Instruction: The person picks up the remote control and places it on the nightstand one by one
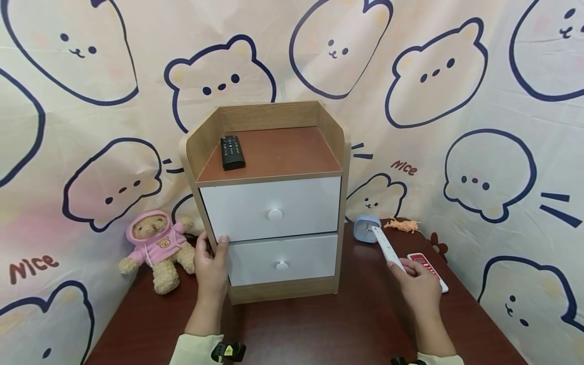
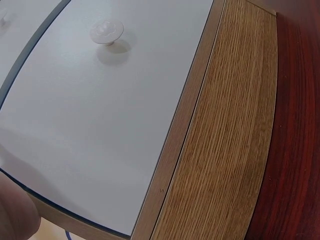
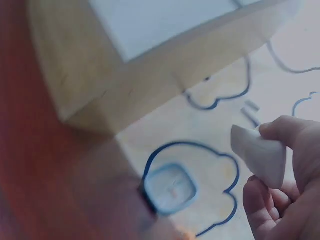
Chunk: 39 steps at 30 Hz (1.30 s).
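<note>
My left hand (image 1: 211, 263) grips the left side of a small two-drawer cabinet (image 1: 283, 291), with the thumb on the white front near the seam between the drawers. Part of that hand shows at the lower left of the left wrist view, beside a white drawer front (image 2: 100, 115) with a round knob (image 2: 107, 31). In my right hand (image 1: 422, 289) is a slim white stick-like object (image 1: 387, 248), pinched between thumb and fingers; its kind cannot be told. Its far end points at a small blue square container (image 1: 365, 229). Both drawers are closed.
A black remote control (image 1: 232, 152) lies on the cabinet top. At the left sits a teddy bear (image 1: 159, 248) in a pink hoodie. Beyond my right hand are a red-and-white calculator-like device (image 1: 429, 268), an orange frilly item (image 1: 402, 225) and a brown flower-shaped thing (image 1: 439, 247).
</note>
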Available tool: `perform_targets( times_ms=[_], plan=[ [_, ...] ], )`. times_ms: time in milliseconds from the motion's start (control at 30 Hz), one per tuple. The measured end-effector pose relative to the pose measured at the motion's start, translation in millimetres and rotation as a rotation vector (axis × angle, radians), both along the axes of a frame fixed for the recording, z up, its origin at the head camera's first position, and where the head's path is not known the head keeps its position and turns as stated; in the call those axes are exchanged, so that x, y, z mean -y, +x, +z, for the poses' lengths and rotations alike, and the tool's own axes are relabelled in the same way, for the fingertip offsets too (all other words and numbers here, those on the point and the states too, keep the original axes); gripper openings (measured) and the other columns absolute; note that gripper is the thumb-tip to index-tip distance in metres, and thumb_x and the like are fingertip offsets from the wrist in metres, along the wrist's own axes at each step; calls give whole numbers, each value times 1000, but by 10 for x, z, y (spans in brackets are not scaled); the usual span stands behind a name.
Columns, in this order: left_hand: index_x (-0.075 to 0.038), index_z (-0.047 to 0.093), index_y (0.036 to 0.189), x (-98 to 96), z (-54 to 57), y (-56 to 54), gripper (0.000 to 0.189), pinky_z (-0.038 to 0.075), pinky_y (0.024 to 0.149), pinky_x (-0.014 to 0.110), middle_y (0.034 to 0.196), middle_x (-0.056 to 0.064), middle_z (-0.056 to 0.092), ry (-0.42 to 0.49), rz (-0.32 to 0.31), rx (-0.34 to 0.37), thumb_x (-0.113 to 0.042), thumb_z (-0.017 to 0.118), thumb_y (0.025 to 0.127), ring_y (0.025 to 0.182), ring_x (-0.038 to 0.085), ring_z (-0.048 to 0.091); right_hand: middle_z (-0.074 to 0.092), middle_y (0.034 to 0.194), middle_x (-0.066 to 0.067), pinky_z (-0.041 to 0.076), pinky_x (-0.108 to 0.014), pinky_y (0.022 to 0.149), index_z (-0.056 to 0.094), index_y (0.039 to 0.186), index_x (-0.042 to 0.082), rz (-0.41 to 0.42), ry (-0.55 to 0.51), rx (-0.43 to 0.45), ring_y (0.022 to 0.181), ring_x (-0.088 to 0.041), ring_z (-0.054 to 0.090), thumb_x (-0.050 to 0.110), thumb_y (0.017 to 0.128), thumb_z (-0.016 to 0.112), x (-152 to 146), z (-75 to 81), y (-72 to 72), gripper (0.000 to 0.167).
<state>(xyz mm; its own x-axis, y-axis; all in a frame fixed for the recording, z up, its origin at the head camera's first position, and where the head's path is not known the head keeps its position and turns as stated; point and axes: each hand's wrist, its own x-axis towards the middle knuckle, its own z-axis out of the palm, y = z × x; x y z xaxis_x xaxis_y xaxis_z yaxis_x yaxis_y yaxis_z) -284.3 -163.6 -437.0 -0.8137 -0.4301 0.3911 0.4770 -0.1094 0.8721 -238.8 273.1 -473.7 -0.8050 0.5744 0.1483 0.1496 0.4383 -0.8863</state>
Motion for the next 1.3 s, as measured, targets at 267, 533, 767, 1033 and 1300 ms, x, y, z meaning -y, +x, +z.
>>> perform_targets(
  times_ms=[267, 533, 767, 1033, 1300],
  plan=[
    [-9, 58, 146, 8, 0, 19, 37, 48, 93, 18, 122, -8, 64, -6, 2, -4, -12, 66, 110, 114, 9, 57, 72, 89, 12, 55, -16, 64, 81, 120, 3, 32, -268, -339, 78, -7, 64, 27, 93, 90, 232, 539, 197, 37],
    [-8, 58, 147, 31, -1, 10, 38, 48, 93, 18, 122, -8, 64, -16, 5, -9, -12, 66, 109, 114, 10, 58, 78, 95, -5, 63, -20, 74, 79, 114, -5, 248, -431, -652, 77, -14, 72, 2, 92, 86, 619, 1231, 410, 24],
    [-8, 58, 146, 31, 1, 4, 38, 48, 92, 19, 120, -8, 64, -18, 8, 4, -14, 67, 109, 112, 10, 58, 78, 92, -1, 59, -19, 69, 83, 113, 7, 345, -105, -706, 79, -15, 70, 13, 92, 88, 1091, 1737, 406, 23],
    [-8, 59, 145, 26, -20, -22, 38, 48, 90, 19, 118, -8, 64, -31, 20, 23, -15, 68, 109, 109, 10, 58, 82, 99, -7, 65, -35, 71, 82, 115, 6, 395, 175, -613, 83, -20, 76, 37, 89, 90, 1631, 2310, 34, 41],
    [-9, 59, 146, 37, -34, -22, 38, 47, 88, 21, 115, -7, 62, -41, 23, 43, -17, 68, 109, 106, 10, 56, 83, 103, -8, 58, -37, 71, 82, 114, 6, 351, 492, -413, 84, -23, 72, 51, 90, 80, 2077, 2776, -333, 51]
  ],
)
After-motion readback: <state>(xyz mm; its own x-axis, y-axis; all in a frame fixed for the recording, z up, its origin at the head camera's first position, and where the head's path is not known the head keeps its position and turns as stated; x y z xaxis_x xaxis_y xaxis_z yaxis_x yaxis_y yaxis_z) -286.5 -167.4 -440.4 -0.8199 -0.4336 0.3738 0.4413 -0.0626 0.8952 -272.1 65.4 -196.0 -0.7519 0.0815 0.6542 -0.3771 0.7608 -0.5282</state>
